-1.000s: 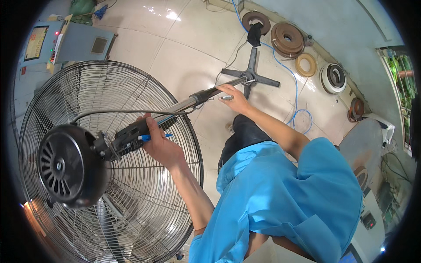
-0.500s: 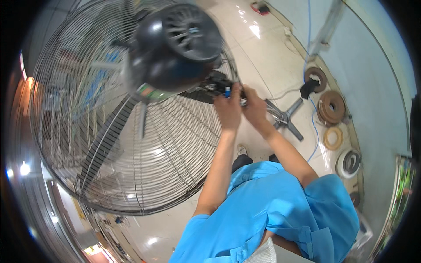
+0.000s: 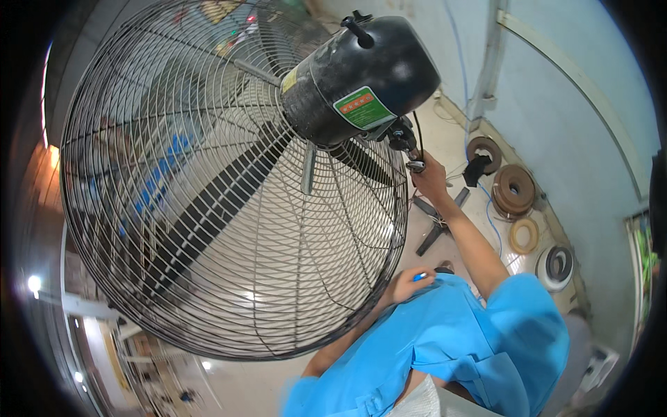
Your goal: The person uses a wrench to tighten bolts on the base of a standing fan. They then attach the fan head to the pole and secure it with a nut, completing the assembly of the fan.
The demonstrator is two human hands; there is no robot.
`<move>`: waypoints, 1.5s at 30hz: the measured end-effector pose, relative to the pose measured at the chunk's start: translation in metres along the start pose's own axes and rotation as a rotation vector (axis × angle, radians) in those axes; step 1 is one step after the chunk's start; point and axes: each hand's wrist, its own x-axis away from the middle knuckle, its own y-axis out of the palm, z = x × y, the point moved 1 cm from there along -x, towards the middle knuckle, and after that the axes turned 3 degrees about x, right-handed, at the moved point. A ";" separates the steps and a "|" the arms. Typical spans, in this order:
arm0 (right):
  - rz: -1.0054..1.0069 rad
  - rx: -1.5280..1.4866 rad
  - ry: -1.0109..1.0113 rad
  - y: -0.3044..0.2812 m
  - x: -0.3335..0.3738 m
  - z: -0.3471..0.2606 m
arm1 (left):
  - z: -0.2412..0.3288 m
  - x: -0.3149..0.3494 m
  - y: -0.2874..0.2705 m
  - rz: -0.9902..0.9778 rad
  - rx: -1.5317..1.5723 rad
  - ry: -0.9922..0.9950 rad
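Observation:
A large pedestal fan fills the view, its round wire cage (image 3: 229, 194) facing me and its black motor housing (image 3: 361, 76) at the upper middle. My right hand (image 3: 429, 177) is raised and grips the fan's neck joint (image 3: 406, 142) just below the motor. My left hand (image 3: 410, 283) is low by my chest, closed around a small blue-tipped tool (image 3: 420, 276), behind the cage's lower rim. Dark fan blades show through the wires.
The fan's cross-shaped base (image 3: 439, 221) lies on the tiled floor beyond my right arm. Several rolls of tape and wire (image 3: 514, 189) sit along the pale blue wall on the right. A blue cable (image 3: 495, 233) trails across the floor.
The fan head has swung upward and now towers in front of me. My left hand has left the neck and dropped to my chest; my right hand stays at the neck.

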 end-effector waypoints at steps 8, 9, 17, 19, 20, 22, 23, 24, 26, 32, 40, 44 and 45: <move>0.010 0.074 0.095 -0.093 -0.012 0.012 | -0.114 0.075 -0.083 0.240 0.235 -0.517; 0.053 0.111 0.099 -0.106 -0.018 0.019 | -0.112 0.069 -0.099 0.279 0.304 -0.531; 0.228 0.148 0.137 -0.224 -0.021 0.039 | -0.010 -0.014 -0.168 0.326 0.592 -0.331; 0.291 0.192 0.198 -0.262 -0.022 0.045 | 0.028 -0.033 -0.160 0.286 0.620 -0.268; 0.257 0.151 0.153 -0.282 -0.022 0.051 | 0.046 -0.042 -0.151 0.263 0.629 -0.245; 0.203 0.167 0.151 -0.306 -0.028 0.065 | 0.079 -0.052 -0.128 0.325 0.606 -0.264; 0.191 0.191 0.175 -0.315 -0.031 0.076 | 0.096 -0.053 -0.113 0.399 0.544 -0.236; 0.228 0.155 0.087 -0.339 -0.034 0.096 | 0.114 -0.064 -0.084 0.397 0.497 -0.151; 0.242 0.145 -0.082 -0.370 -0.037 0.128 | 0.137 -0.078 -0.044 0.246 0.538 0.047; 0.229 0.058 0.276 -0.438 0.055 0.183 | 0.192 -0.071 0.036 0.384 0.495 -0.195; 0.565 -0.067 1.076 -0.497 0.334 0.195 | 0.175 0.044 0.043 0.498 0.585 -0.268; 0.740 -0.091 1.275 -0.434 0.389 0.173 | 0.134 0.077 -0.028 0.405 0.610 -0.407; 0.761 -0.092 1.304 -0.404 0.391 0.168 | 0.118 0.075 -0.055 0.388 0.598 -0.433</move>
